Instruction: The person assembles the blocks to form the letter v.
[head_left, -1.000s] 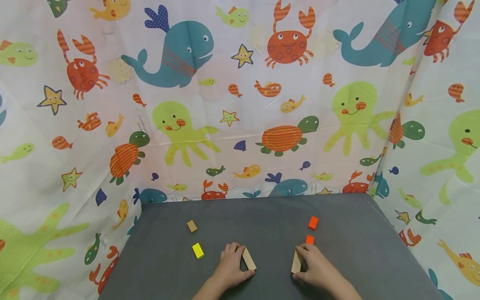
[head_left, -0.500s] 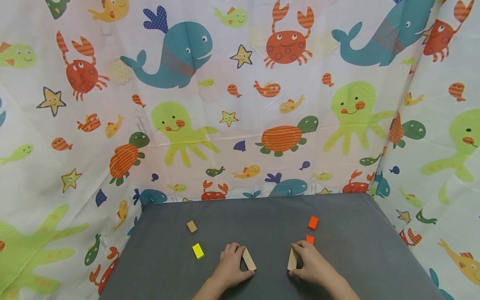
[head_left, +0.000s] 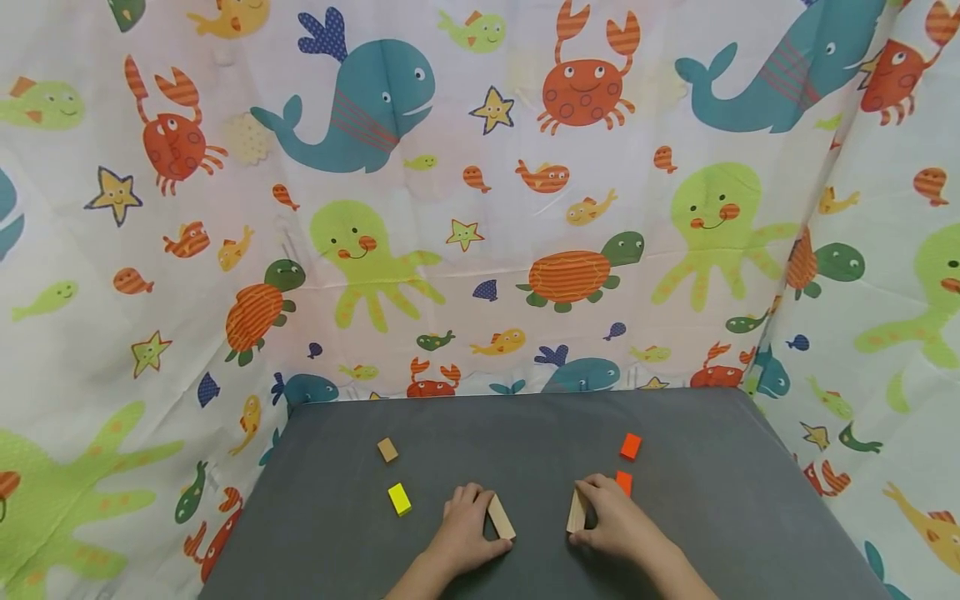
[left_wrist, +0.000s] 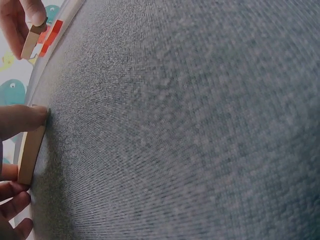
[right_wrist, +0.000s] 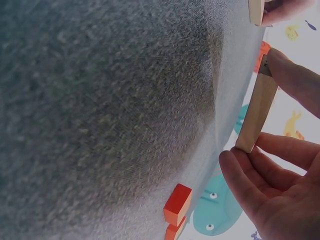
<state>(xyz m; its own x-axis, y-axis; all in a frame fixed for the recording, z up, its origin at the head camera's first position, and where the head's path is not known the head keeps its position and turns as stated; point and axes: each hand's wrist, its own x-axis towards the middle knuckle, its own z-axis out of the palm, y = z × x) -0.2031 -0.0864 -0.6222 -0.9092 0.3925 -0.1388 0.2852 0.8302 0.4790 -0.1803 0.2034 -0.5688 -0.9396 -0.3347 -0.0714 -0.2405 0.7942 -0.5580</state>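
My left hand [head_left: 465, 527] pinches a plain wooden block [head_left: 501, 517] lengthwise, thumb at its near end and fingers at its far end. In the left wrist view that block [left_wrist: 33, 152] stands by the grey cloth. To the right, my right hand [head_left: 617, 518] grips a second wooden block [head_left: 576, 512] the same way, thumb on one end and fingertips on the other. The right wrist view shows this block [right_wrist: 257, 110] apart from the cloth, seemingly raised. A gap lies between the two blocks, which slant toward each other at their far ends.
Two orange blocks lie beyond my right hand, one farther [head_left: 631, 446] and one nearer [head_left: 624, 482]. On the left are a yellow block [head_left: 400, 499] and a small tan block [head_left: 387, 450]. A sea-animal curtain [head_left: 480, 333] hangs behind the grey table [head_left: 525, 433].
My right hand has moved left and slightly away from me with its wooden block, narrowing the gap. My left hand keeps its block in place. The head view has shifted slightly.
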